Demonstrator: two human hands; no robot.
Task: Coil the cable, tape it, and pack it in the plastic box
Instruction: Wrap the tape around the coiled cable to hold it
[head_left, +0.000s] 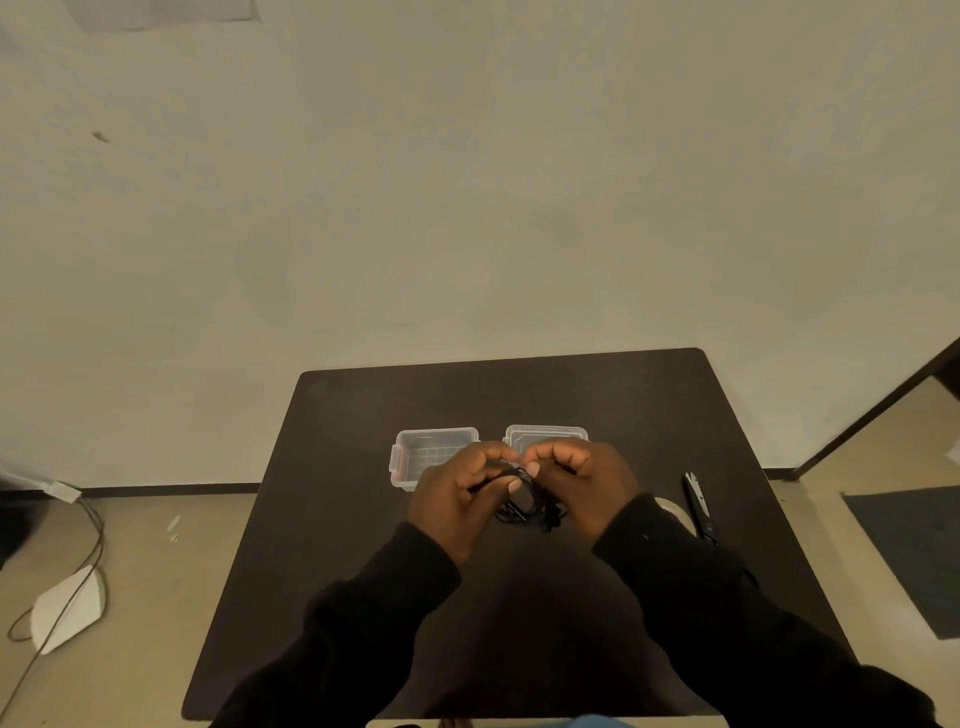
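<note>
While both hands meet over the middle of the dark table (332, 519), much of what they hold is hidden from me. My left hand (457, 499) and right hand (582, 483) are both curled closed around a bundle of thin black cable (524, 501), thumbs nearly touching above it. Only a few loops and a loose end show beneath the fingers, and black against the dark surface they are hard to trace, so I cannot tell which way the bundle's long axis runs. Just beyond my hands sit the clear plastic box (415, 454) on the left, its near right corner covered by my left hand, and its lid (540, 434) on the right, near half hidden by my right hand. Right of my right sleeve (691, 597), a tape roll (675, 512) peeks out, mostly covered. Scissors (698, 506) lie just beyond it, tips pointing far.
</note>
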